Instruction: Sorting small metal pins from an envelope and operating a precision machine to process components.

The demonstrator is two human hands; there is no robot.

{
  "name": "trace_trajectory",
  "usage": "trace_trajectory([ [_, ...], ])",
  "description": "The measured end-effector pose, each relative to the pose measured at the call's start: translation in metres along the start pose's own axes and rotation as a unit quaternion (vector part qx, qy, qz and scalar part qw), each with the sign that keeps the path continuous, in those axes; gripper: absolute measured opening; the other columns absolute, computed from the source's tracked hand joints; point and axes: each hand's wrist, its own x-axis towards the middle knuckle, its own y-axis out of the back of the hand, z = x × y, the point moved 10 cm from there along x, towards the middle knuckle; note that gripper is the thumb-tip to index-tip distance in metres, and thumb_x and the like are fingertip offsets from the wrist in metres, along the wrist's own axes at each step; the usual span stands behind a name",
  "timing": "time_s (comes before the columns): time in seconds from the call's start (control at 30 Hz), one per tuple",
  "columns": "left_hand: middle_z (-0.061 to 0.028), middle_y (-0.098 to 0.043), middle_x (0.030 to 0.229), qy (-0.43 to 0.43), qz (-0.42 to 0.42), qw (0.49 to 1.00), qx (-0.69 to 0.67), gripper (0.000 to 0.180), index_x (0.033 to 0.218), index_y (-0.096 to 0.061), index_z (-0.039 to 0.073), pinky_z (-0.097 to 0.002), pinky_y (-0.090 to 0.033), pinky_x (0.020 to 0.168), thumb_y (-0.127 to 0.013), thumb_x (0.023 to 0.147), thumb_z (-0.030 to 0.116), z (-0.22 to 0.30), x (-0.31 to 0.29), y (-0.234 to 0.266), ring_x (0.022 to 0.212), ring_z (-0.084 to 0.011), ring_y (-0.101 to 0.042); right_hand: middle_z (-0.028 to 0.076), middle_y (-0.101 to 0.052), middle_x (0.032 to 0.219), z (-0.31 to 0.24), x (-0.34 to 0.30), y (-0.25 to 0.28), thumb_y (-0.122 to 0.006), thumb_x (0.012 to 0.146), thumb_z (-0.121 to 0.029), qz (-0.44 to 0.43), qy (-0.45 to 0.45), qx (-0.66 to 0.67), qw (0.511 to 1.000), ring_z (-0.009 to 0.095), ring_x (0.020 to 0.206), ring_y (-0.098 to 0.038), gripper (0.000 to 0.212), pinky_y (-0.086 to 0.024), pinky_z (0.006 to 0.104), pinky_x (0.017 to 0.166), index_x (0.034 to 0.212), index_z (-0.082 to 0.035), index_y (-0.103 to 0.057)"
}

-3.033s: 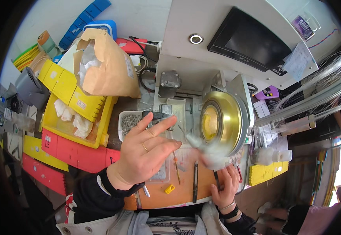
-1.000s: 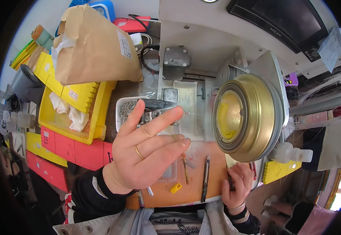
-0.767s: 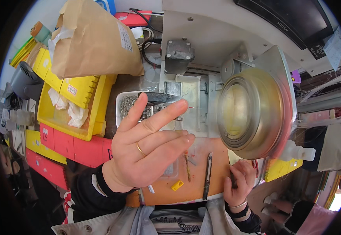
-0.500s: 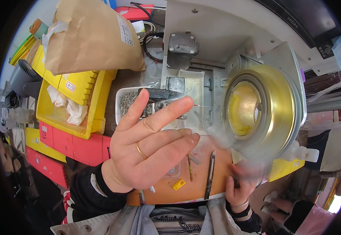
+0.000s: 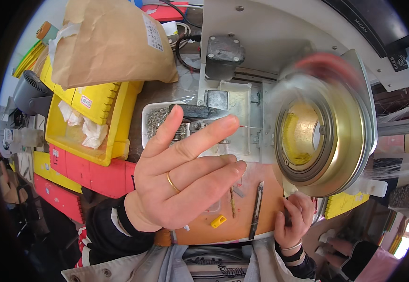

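My left hand point(image 5: 181, 183), with a gold ring, hangs in front of the machine. Two of its fingers spread apart; the lower two are bent together, with the thumb and anything pinched behind them hidden. A thin strand point(image 5: 254, 127) shows between the upper fingertip and the brass-coloured wheel point(image 5: 338, 150). Below that wheel, my right hand point(image 5: 294, 220) curls its fingers close to the lower edge; I cannot make out what is in them. A red and whitish motion blur point(image 5: 329, 66) crosses the wheel's top.
A white tray point(image 5: 144, 124) of metal pieces lies behind my left hand. On the orange board point(image 5: 232, 230) are a dark pen-shaped tool point(image 5: 256, 214) and a small yellow piece point(image 5: 218, 221). Yellow bins point(image 5: 80, 150) and a paper bag point(image 5: 115, 47) stand at left.
The blur has moved from the wheel's lower left to its top, where red shows. My right hand, smeared before, is now sharp. My left hand keeps its pose while the view shifts slightly.
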Motion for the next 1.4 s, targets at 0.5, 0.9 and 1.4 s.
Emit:
trace_trajectory([
  [0.5, -0.001, -0.073, 0.087, -0.017, 0.011, 1.0, 0.006, 0.017, 0.093, -0.071, 0.011, -0.0558, -0.029, 0.115, -0.071, 0.079, 0.001, 0.0, -0.001, -0.001, 0.119, -0.0341, -0.063, 0.02, -0.062, 0.11, -0.002, 0.0, 0.003, -0.065, 0.073, -0.004, 0.023, 0.003, 0.004, 1.0, 0.038, 0.104, -0.059, 0.027, -0.047, 0.0437, 0.092, 0.099, 0.001, -0.069],
  [0.9, -0.0076, -0.066, 0.079, -0.041, 0.048, 0.998, 0.02, 0.016, 0.089, -0.07, 0.007, -0.0543, -0.033, 0.112, -0.068, 0.078, -0.005, 0.008, 0.005, 0.006, 0.116, -0.0371, -0.064, 0.013, -0.068, 0.106, -0.002, 0.004, 0.018, -0.074, 0.069, -0.006, 0.053, 0.029, 0.059, 0.996, 0.032, 0.099, -0.065, 0.033, -0.05, 0.0401, 0.086, 0.102, -0.004, -0.071],
  [1.4, -0.0139, -0.065, 0.083, -0.051, 0.064, 0.997, 0.003, 0.014, 0.087, -0.067, 0.002, -0.0585, -0.036, 0.109, -0.062, 0.081, -0.01, 0.015, 0.007, 0.002, 0.116, -0.0408, -0.062, 0.007, -0.063, 0.071, -0.032, 0.005, -0.032, -0.064, 0.089, -0.026, -0.173, -0.063, -0.05, 0.982, 0.029, 0.062, -0.065, 0.04, -0.05, 0.0402, 0.056, 0.125, -0.013, -0.053],
])
